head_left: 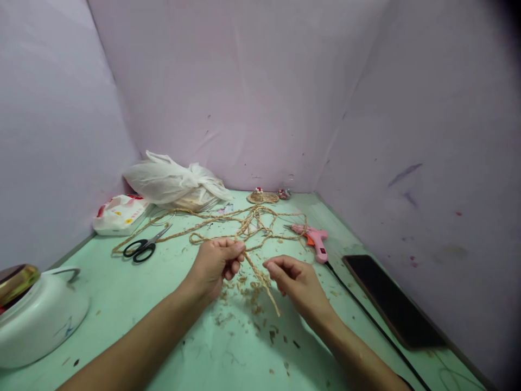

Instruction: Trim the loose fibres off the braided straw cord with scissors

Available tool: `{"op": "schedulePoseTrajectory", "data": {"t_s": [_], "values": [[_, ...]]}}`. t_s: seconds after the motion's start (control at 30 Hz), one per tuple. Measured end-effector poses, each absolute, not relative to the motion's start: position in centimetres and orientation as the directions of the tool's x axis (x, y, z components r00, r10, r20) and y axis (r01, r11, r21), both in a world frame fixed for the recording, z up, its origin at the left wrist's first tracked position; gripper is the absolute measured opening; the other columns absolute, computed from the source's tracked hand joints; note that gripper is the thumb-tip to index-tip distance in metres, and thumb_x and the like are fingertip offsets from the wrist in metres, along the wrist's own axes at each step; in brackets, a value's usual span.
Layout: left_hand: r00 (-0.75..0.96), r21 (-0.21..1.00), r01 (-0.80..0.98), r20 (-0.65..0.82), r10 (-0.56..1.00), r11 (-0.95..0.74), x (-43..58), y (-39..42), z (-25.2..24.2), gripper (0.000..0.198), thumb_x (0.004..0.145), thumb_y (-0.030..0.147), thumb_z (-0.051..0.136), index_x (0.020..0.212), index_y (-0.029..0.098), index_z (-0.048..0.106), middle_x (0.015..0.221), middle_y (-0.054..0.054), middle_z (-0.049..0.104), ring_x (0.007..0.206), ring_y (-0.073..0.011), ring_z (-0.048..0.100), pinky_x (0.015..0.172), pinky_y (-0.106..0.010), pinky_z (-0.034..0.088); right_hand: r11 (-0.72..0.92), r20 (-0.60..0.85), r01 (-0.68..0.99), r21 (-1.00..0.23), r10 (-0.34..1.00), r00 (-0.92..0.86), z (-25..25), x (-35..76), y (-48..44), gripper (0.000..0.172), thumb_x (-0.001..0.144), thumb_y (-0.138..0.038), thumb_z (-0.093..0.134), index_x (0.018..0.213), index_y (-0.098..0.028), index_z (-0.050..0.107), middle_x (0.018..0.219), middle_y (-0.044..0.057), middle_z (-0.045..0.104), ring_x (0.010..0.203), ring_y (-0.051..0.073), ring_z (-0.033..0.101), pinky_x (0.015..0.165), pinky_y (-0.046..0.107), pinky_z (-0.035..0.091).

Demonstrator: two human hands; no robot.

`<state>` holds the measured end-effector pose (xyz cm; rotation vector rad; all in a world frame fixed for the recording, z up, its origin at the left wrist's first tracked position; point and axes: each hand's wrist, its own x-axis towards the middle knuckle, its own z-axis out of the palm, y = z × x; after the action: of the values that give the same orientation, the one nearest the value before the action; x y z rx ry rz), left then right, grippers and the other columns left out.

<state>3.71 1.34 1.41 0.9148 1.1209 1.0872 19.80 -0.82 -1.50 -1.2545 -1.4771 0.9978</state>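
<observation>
My left hand (217, 263) pinches a braided straw cord (254, 267) between thumb and forefinger. The cord's frayed end slants down to the right over the table, and its long remainder lies in tangled loops behind my hands. Just right of that end, my right hand (295, 279) is closed, thumb against forefinger; whether a small strand is between them I cannot make out. Under both hands are scattered straw scraps (256, 309). Black-handled scissors (144, 247) lie to the left, tips pointing away. A pink glue gun (315, 241) rests on its side to the right, touching a loop of cord.
A white plastic bag (179, 182) and a tissue pack (120, 214) stand at the back left. A woven piece (262, 197) lies by the back wall. A white pot (44, 320) is near left, a black phone (393, 301) right, beside the glue gun's cable (366, 315).
</observation>
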Motion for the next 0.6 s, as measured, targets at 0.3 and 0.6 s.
{"op": "schedulePoseTrajectory", "data": {"t_s": [0.3,0.6], "values": [[-0.227,0.968,-0.247,-0.022,0.974,-0.036,4.0,1.8,0.9,0.022,0.059,0.029,0.067,0.057,0.011,0.054,0.049,0.001,0.057,0.041,-0.0071,0.049,0.035,-0.017,0.034,-0.169,-0.172,0.039,-0.985,0.976,-0.132,0.3,18.8,-2.6,0.03,0.07,-0.042,0.059,0.068,-0.012,0.062,0.05,0.0,0.058,0.035,0.005,0.045,0.033,0.016,0.026],[0.026,0.941,-0.303,-0.15,0.988,0.15,6.1,-0.7,0.1,0.024,0.06,0.031,0.067,0.056,0.011,0.053,0.051,-0.001,0.057,0.041,-0.0073,0.049,0.036,-0.017,0.035,-0.316,-0.316,-0.473,-0.822,0.945,-0.081,-0.8,19.4,-1.2,0.03,0.067,-0.032,0.067,0.09,-0.013,0.063,0.092,0.008,0.064,0.059,0.008,0.058,0.042,0.014,0.037]]}}
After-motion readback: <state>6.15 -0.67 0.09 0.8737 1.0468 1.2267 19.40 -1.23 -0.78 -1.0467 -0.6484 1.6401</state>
